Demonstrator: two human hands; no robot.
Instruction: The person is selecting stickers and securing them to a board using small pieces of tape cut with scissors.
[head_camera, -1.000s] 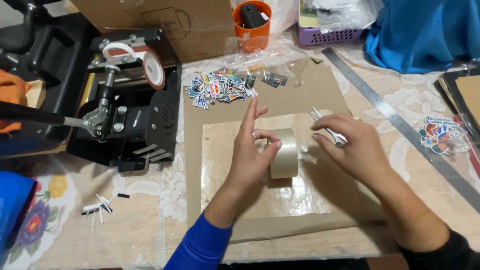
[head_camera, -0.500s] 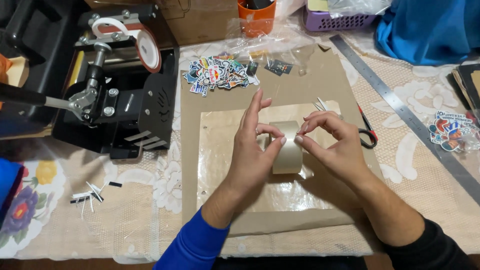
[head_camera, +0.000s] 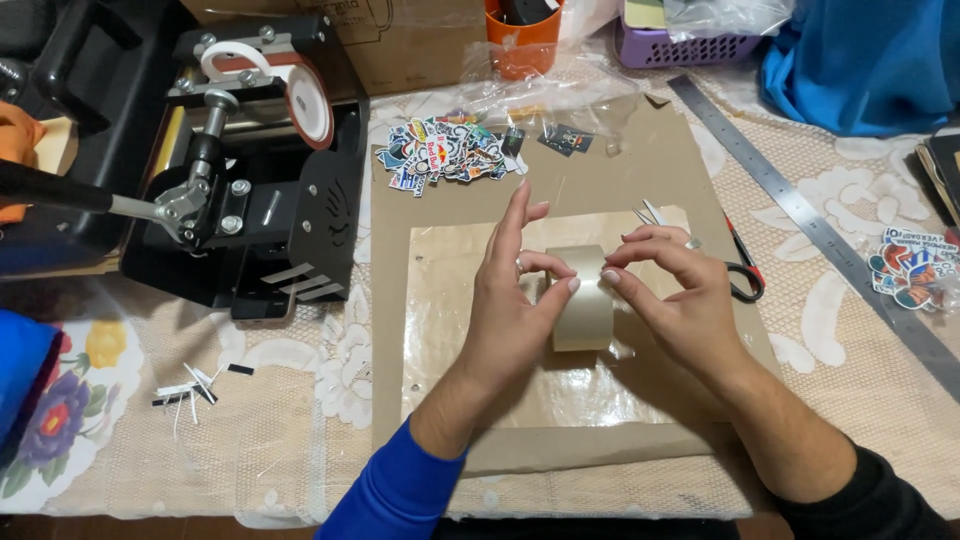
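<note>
Left hand and right hand closed around a roll of clear tape, fingertips meeting on its top edge. Under both hands, a glossy sheet on brown cardboard. Just beyond the right hand, scissors; further right, a metal ruler. Beyond the left hand, a heap of stickers. Well left of the left hand, a black press machine on the lace-covered table.

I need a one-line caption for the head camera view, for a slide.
Both hands, left hand and right hand, hold a roll of clear tape upright over a cardboard sheet, scissors and stickers nearby.
</note>
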